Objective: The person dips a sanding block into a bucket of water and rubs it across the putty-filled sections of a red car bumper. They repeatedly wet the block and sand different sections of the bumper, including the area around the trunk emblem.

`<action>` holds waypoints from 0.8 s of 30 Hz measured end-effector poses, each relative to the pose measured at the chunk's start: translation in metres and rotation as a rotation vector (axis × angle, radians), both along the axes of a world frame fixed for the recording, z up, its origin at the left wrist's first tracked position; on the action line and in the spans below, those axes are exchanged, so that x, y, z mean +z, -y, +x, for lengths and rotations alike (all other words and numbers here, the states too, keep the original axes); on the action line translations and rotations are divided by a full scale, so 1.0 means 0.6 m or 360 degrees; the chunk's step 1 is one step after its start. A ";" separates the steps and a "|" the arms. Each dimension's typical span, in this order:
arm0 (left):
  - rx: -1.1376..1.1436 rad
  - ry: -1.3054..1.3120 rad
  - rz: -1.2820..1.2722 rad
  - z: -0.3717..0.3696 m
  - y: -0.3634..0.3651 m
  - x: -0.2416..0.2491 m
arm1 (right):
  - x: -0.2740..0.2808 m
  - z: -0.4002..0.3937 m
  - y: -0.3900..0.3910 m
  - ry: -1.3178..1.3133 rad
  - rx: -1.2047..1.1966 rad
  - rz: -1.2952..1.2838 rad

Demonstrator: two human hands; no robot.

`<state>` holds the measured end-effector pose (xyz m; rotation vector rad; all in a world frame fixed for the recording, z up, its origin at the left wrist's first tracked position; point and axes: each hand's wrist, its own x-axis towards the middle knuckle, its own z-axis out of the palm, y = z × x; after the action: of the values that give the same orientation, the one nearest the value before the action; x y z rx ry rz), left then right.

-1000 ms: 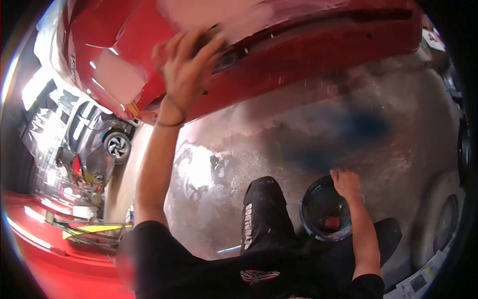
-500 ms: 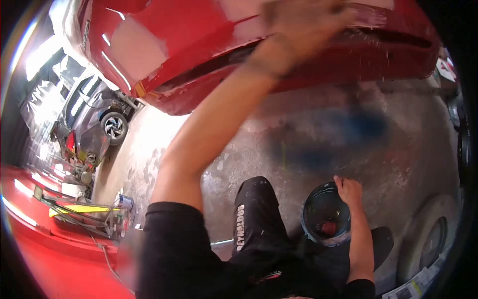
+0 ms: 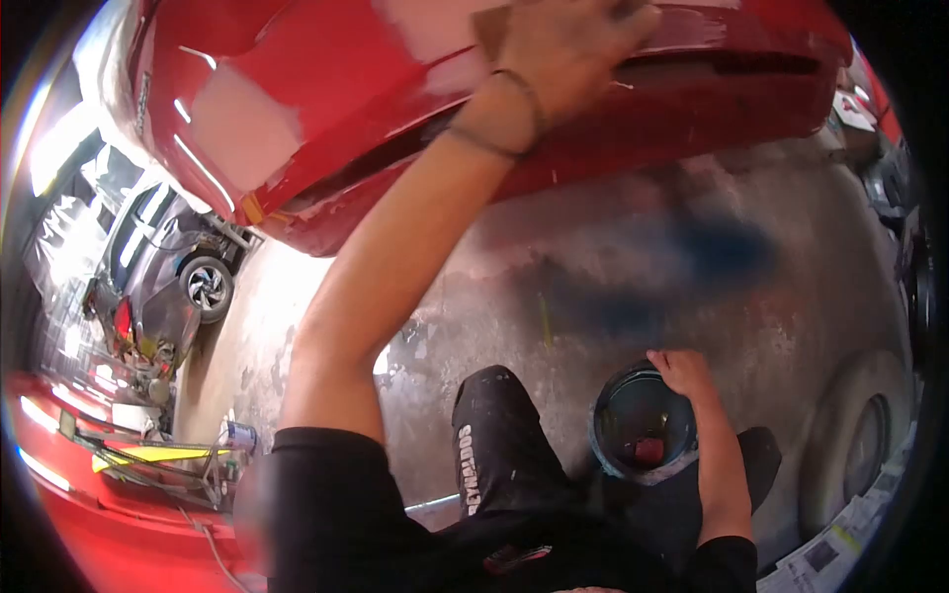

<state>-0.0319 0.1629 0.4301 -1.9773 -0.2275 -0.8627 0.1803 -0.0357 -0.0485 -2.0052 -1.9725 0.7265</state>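
A red car bumper (image 3: 326, 89) with pale pinkish filler patches (image 3: 242, 119) spans the top of the view. Against its upper face lies my left hand (image 3: 568, 49), slightly blurred, with a brown piece of sandpaper (image 3: 490, 35) showing at its edge. The fingers press flat over it, and most of the sheet is hidden under the palm. Lower right, my right hand (image 3: 682, 374) grips the rim of a dark bucket (image 3: 599, 435). Inside the bucket sits liquid and a small red object (image 3: 648, 452) whose kind I cannot make out.
On the left stands a partly dismantled grey car (image 3: 163, 257). A metal stand with a yellow part (image 3: 148, 458) and a paint can (image 3: 237, 435) are at lower left. A tyre (image 3: 830, 455) lies at lower right beside newspaper (image 3: 825, 553). The concrete floor (image 3: 435, 287) is stained.
My left hand has slid left along the bumper with the sandpaper, and the whole view has shifted a little. My right hand stays on the bucket's rim.
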 end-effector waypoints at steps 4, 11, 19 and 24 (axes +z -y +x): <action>0.0012 0.0096 -0.0173 -0.169 -0.032 -0.022 | 0.007 -0.006 -0.014 0.0043 -0.0008 0.0067; 0.0115 0.0006 -0.0060 -0.140 -0.009 -0.021 | 0.015 -0.007 0.001 0.0110 -0.0003 0.0157; 0.0083 -0.0175 -0.0002 0.224 -0.014 -0.004 | 0.000 0.006 -0.009 0.0064 -0.0024 0.0227; 0.0051 -0.0065 -0.0028 -0.005 -0.022 -0.032 | 0.002 -0.001 0.000 0.0003 -0.0046 0.0220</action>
<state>-0.0351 0.1762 0.4106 -2.0007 -0.2434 -0.8015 0.1800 -0.0360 -0.0475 -1.9500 -1.9336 0.5654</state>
